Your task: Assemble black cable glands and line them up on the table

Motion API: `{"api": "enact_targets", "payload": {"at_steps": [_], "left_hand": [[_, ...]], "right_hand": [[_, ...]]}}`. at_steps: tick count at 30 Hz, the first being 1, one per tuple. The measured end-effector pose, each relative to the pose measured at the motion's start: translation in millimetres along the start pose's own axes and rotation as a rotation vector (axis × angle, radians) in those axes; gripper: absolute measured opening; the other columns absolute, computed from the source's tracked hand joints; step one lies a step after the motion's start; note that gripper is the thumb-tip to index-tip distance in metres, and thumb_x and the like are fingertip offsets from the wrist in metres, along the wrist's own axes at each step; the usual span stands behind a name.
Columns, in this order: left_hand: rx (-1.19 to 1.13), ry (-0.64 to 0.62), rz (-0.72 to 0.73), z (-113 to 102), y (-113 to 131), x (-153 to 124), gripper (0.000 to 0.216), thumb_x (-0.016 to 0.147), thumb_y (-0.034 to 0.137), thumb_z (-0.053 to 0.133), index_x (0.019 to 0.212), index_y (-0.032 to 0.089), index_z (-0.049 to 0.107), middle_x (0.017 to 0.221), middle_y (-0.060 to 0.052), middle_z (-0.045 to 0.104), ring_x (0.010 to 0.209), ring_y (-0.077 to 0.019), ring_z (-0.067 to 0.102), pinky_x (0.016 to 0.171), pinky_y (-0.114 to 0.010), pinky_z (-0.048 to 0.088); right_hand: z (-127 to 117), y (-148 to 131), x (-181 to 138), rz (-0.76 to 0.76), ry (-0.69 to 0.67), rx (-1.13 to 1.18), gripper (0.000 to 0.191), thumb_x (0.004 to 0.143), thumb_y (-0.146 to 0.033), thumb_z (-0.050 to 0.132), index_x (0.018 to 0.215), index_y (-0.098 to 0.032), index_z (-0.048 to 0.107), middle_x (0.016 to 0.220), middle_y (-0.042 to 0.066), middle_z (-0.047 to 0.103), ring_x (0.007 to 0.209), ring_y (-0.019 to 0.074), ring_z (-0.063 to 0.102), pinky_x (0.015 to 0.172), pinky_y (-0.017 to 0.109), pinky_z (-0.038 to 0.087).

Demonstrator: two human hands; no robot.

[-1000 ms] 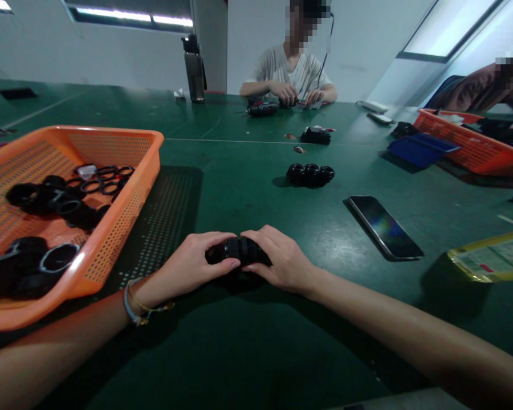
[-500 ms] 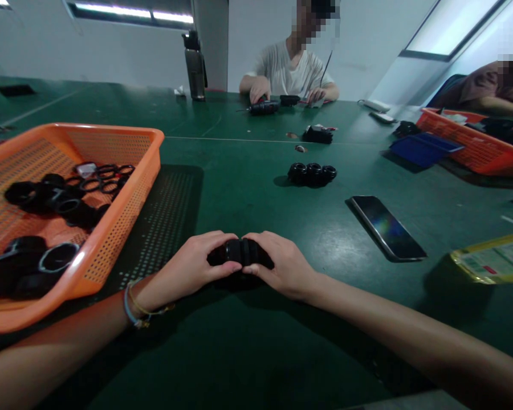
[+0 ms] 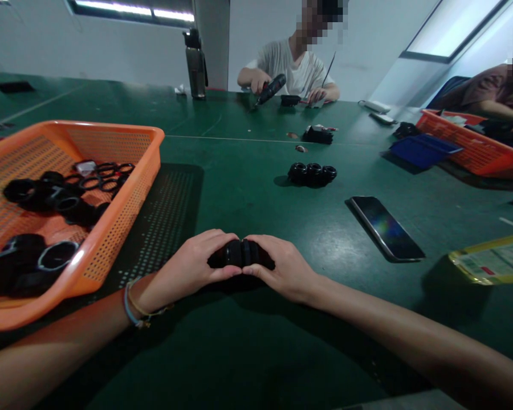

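Both hands are closed around a black rounded part [image 3: 240,253] just over the green table [image 3: 256,341]. My left hand [image 3: 207,257] grips its left end, with the thumb along the near side. My right hand [image 3: 281,263] grips the right end in the same way. A narrow groove shows at the middle, between the two sets of fingertips; whether this is one piece or two pressed together I cannot tell. Most of the part is hidden by my palms. Beyond my hands stands a row of black ring-ended parts [image 3: 312,173].
Left is an orange perforated basket [image 3: 128,228] of black parts and rings. A phone [image 3: 386,228] and a yellow-edged box [image 3: 491,259] lie right. Farther off are a blue tray [image 3: 425,150], another orange basket [image 3: 474,147] and a bottle [image 3: 195,68]. A co-worker [image 3: 290,65] holds a power screwdriver [image 3: 271,90].
My hands stay on the black part, nearly in the same place. Across the table, the co-worker has lifted the power screwdriver from lying flat to a tilt, tip down.
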State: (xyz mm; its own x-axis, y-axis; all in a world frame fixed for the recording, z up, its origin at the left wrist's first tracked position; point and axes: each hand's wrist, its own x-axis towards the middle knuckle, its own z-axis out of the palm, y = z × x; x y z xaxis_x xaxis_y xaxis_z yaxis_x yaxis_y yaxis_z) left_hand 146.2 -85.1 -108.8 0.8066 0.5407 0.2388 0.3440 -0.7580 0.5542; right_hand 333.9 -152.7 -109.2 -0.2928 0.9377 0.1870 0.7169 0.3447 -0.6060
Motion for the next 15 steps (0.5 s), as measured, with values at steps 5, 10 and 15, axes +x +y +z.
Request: {"api": "enact_targets", "payload": {"at_steps": [5,10,15], "left_hand": [[0.05,0.043,0.063,0.0,0.9,-1.8,0.046,0.086,0.053,0.044,0.1,0.012,0.059,0.086,-0.007,0.063,0.08,-0.0173,0.059,0.071,-0.026,0.047],[0.098,0.074,0.123,1.1,-1.4,-2.4,0.049,0.086,0.055,0.043,0.101,0.011,0.058,0.086,-0.008,0.063,0.079,-0.0176,0.06,0.071,-0.026,0.048],[0.096,0.109,0.138,1.8,-2.5,-3.1,0.049,0.086,0.054,0.042,0.102,0.01,0.058,0.087,-0.009,0.065,0.08,-0.0179,0.061,0.072,-0.027,0.049]], "right_hand": [[-1.5,-5.0,0.3,0.068,-0.016,0.048,0.024,0.08,-0.026,0.059,0.1,-0.012,0.059,0.093,0.009,0.067,0.081,0.0191,0.062,0.073,0.033,0.049],[-1.5,-6.2,0.6,0.105,-0.031,0.115,0.021,0.08,-0.024,0.059,0.097,-0.012,0.06,0.087,0.007,0.067,0.075,0.0169,0.06,0.068,0.029,0.046],[-0.9,-6.4,0.6,0.118,-0.017,0.141,0.022,0.08,-0.025,0.06,0.098,-0.012,0.06,0.088,0.007,0.067,0.076,0.017,0.06,0.069,0.029,0.045]]}}
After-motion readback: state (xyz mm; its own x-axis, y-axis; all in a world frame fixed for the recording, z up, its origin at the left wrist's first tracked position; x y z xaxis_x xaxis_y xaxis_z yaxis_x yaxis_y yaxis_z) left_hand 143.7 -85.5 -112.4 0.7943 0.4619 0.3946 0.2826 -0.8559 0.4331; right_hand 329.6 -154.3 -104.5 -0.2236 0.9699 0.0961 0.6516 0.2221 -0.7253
